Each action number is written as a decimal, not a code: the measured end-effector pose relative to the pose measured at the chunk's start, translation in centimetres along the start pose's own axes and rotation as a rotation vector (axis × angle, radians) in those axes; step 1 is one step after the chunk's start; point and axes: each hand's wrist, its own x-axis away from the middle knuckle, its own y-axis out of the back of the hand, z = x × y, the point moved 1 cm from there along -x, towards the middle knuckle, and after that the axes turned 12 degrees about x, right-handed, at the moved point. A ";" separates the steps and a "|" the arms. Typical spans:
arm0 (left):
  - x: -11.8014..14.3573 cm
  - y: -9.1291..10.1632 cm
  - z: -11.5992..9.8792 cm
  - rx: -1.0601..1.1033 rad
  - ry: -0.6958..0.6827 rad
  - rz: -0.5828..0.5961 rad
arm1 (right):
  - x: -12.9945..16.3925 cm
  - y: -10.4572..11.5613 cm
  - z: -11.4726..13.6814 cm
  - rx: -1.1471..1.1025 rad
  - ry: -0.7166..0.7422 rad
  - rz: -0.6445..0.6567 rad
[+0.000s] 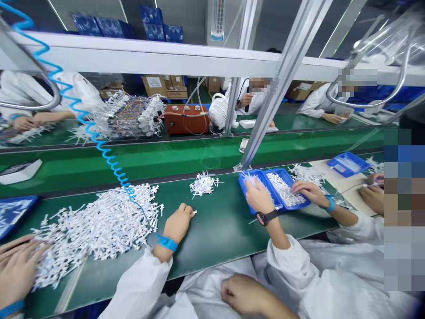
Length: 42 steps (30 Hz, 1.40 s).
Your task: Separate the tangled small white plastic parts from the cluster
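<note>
My left hand (pixel 177 223), with a blue wrist strap, is over the green bench. Its thumb and forefinger pinch a small white plastic piece (pixel 194 212). Just left of it spreads a large heap of similar white plastic pieces (pixel 113 221), with bluish thin tails among them. A smaller pile of the pieces (pixel 203 184) lies beyond my fingertips. Down by my lap, below the bench edge, my right hand (pixel 244 292) is closed with its fingers curled; whatever it may hold is hidden.
On the right, a co-worker's hands (pixel 260 195) work at a divided blue tray (pixel 277 204) of white pieces. Another person's hand (pixel 18 274) touches the heap at left. A coiled blue hose (pixel 106 153) hangs over the heap. A metal post (pixel 272 93) rises behind the tray.
</note>
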 end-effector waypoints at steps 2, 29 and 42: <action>0.2 0.0 0.1 0.053 -0.008 -0.017 | -0.6 2.0 1.0 -0.093 0.049 0.009; -2.0 0.5 -2.5 0.530 -0.497 0.163 | -12.7 6.6 -1.2 -0.341 0.021 -0.756; -4.4 0.6 -5.4 0.596 -0.567 0.218 | -11.6 7.8 -2.8 -0.328 -0.042 -0.789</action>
